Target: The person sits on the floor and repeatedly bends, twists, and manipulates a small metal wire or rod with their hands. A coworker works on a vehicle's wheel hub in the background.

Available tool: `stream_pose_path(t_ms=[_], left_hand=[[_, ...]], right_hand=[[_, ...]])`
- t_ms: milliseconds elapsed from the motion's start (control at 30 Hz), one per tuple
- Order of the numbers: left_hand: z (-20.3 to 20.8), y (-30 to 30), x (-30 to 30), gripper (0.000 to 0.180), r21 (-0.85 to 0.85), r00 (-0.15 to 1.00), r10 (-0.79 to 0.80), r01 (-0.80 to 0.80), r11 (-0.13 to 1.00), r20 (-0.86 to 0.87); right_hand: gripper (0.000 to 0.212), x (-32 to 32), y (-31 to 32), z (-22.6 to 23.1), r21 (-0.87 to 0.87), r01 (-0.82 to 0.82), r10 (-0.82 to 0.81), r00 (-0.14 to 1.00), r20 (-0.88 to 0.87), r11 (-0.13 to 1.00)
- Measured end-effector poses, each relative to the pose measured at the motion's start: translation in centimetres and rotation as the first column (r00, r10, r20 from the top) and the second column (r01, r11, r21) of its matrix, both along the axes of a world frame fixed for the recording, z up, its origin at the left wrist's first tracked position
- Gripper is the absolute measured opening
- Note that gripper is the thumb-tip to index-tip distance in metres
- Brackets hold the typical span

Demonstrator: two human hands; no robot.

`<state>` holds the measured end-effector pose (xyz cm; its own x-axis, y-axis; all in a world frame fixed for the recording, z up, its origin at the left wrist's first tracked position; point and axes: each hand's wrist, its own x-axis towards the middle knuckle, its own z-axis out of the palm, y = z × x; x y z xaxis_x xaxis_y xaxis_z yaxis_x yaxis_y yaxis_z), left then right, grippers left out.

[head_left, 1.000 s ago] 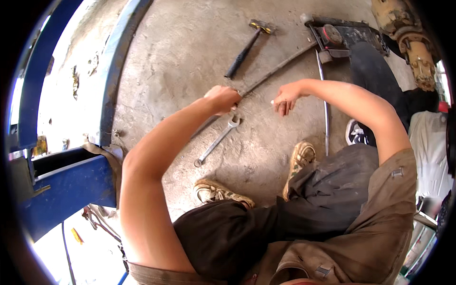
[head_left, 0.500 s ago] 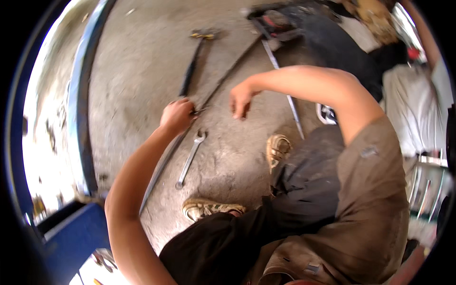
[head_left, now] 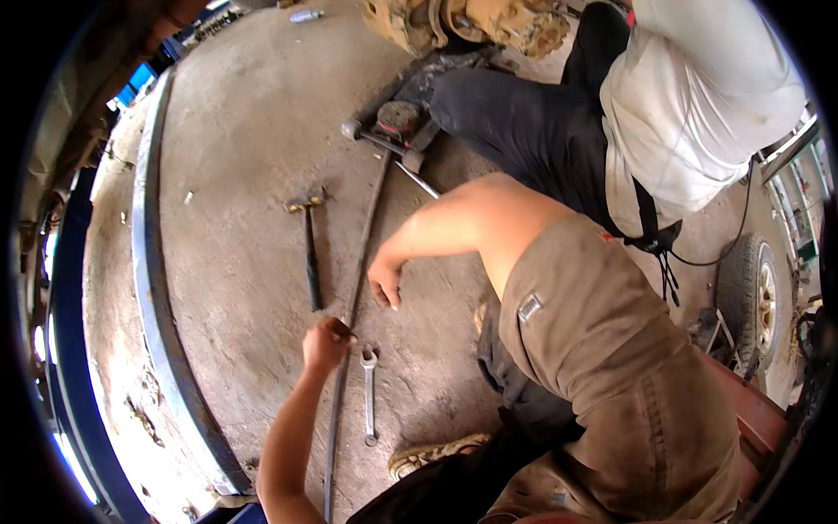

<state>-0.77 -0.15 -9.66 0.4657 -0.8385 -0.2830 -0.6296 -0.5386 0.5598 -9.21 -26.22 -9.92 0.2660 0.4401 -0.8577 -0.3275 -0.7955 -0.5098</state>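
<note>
My left hand is closed, its fingertips pinched on something small and dark that I cannot make out, right beside a long thin metal bar lying on the concrete floor. My right hand hangs just over the other side of the bar, fingers loosely bent downward and apart, holding nothing I can see. Close to my left hand lies a combination wrench, its jaw end toward the hand. Beyond the same hand, a hammer with a dark handle rests on the floor, head pointing away.
Another person in a white shirt and black trousers sits at the far right. Near their leg are a dark tray with a round part and a shiny rod. Rusty castings lie behind, a wheel stands right, and a blue-grey rail runs left.
The view has swung to the right, bringing more of the other person into sight. My left hand stays closed by the bar; my right hand has come nearer to it and the bar.
</note>
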Motion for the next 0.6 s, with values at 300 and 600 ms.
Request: stream_pose_path(t_ms=[300,600], left_hand=[[-1.0,0.2,-0.7,0.012,0.112,0.975,-0.21,0.201,0.973,0.07],[-1.3,0.2,-1.4,0.016,0.154,0.97,-0.207,0.226,0.962,-0.127]], right_hand=[[0.058,-1.2,0.2,0.2,-0.049,0.006,-0.005,1.0,0.014,0.999],[0.062,-2.7,-0.7,1.0,-0.131,-0.019,0.016,1.0,-0.018,0.991]])
